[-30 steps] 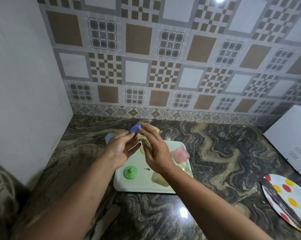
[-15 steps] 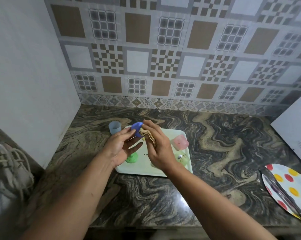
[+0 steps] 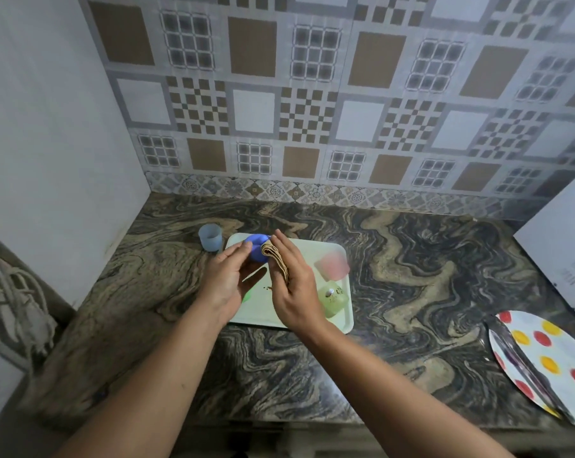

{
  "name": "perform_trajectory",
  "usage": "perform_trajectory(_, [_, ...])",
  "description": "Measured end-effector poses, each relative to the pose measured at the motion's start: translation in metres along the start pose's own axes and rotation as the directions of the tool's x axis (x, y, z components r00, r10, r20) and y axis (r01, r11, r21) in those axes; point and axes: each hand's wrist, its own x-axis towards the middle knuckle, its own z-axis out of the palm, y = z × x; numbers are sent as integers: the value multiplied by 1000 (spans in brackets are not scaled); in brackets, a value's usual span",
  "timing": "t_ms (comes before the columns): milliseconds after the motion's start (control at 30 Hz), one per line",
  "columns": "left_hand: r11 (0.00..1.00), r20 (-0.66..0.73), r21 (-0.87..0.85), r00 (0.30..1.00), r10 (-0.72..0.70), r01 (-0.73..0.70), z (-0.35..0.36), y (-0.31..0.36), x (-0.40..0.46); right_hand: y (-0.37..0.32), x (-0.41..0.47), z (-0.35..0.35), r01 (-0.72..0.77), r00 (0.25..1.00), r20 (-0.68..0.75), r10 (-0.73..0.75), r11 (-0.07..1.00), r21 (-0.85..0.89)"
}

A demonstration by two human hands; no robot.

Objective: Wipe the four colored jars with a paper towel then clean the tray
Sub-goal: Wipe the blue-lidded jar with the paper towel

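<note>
My left hand [image 3: 228, 279] holds a blue lid [image 3: 255, 247] between fingertips and thumb above the pale green tray [image 3: 344, 322]. My right hand [image 3: 291, 282] grips a folded brown paper towel [image 3: 276, 261] and presses it against the lid. A lidless blue jar [image 3: 210, 237] stands on the counter left of the tray. On the tray sit a pink jar [image 3: 333, 266] and a green jar [image 3: 334, 297] at the right. A green lid [image 3: 247, 296] shows partly under my left hand. Dark crumbs lie on the tray between my hands.
A white appliance [image 3: 563, 246] stands at the back right. A spotted plate [image 3: 550, 361] with a utensil across it lies at the counter's right front. Cables [image 3: 12, 305] hang at the left wall. The marbled counter [image 3: 428, 276] ends at a front edge near my forearms.
The camera view has tilted and pulled back slightly. Both hands stay together over the tray, the towel still rubbing the blue lid, which has shifted a little lower and left in my hands.
</note>
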Motion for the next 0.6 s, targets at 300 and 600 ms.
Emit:
perform_trajectory(300, [999,45,28,998,43,-44,4,-9,-20,9,15,-28,-308,948,-21,319,930,201])
perform_trajectory(600, [936,30,277,976,215,-215,-1,-9,-15,-4,19,-29,243,967,90,-238,968,-54])
